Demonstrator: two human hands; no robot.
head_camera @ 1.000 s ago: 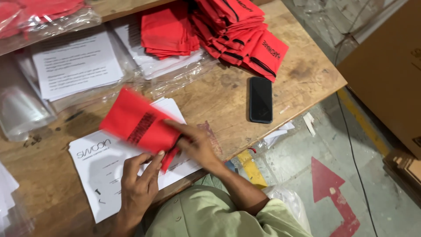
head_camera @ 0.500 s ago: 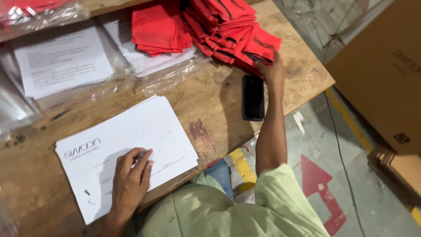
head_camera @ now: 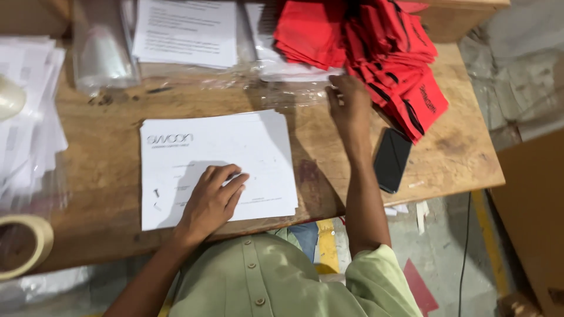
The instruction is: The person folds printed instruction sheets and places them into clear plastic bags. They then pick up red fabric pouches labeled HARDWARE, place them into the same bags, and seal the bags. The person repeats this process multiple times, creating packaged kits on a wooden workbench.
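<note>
Pressing flat on the white paper stack (head_camera: 217, 167), left hand (head_camera: 211, 202) open, gripping nothing. Reaching toward the red cloth pile (head_camera: 376, 53), right hand (head_camera: 348, 105) loosely open over clear plastic sheeting (head_camera: 282, 94), black phone (head_camera: 392, 159) lying just beside on the wooden surface (head_camera: 100, 152).

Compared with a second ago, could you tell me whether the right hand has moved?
Yes. The right hand left the white sheets and reached across the table, past the black phone, to the red stack's edge.

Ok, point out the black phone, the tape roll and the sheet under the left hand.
black phone (head_camera: 392, 159): head view, middle of its dark screen.
tape roll (head_camera: 41, 246): head view, right side of its pale ring.
white sheet (head_camera: 235, 144): head view, bare upper middle.
</note>
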